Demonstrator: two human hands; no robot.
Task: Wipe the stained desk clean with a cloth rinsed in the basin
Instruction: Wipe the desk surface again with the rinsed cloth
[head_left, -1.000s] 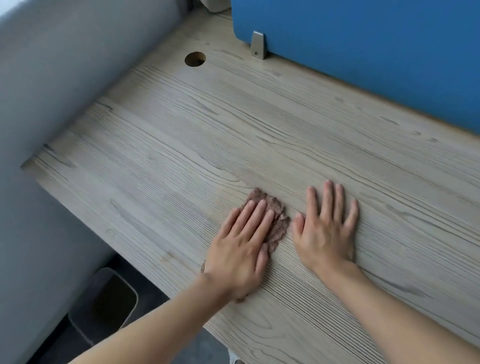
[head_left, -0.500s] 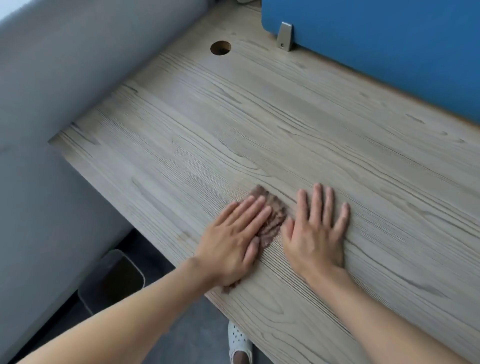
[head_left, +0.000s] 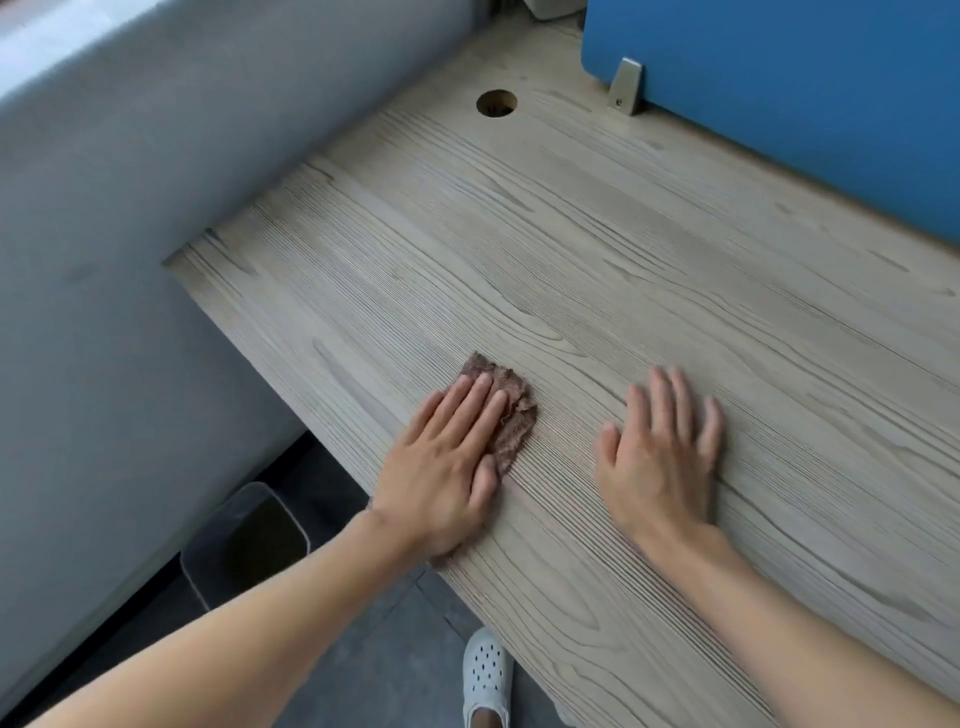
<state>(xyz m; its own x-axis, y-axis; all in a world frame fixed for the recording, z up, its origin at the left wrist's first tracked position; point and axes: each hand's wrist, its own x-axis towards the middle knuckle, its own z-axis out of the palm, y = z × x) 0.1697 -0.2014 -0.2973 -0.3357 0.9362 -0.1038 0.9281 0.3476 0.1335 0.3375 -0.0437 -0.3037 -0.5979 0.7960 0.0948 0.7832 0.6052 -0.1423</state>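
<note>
2 hands (head_left: 658, 457) flat on desk (head_left: 571, 249), 1 cloth (head_left: 511, 415) under L.

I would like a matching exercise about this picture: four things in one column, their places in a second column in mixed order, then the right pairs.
1. cloth
2. right hand
3. round hole
4. white shoe

A. on the floor
B. flat on bare wood
C. under the left hand
D. far corner of the desk, beside the wall

Pairs: 1-C, 2-B, 3-D, 4-A
</note>
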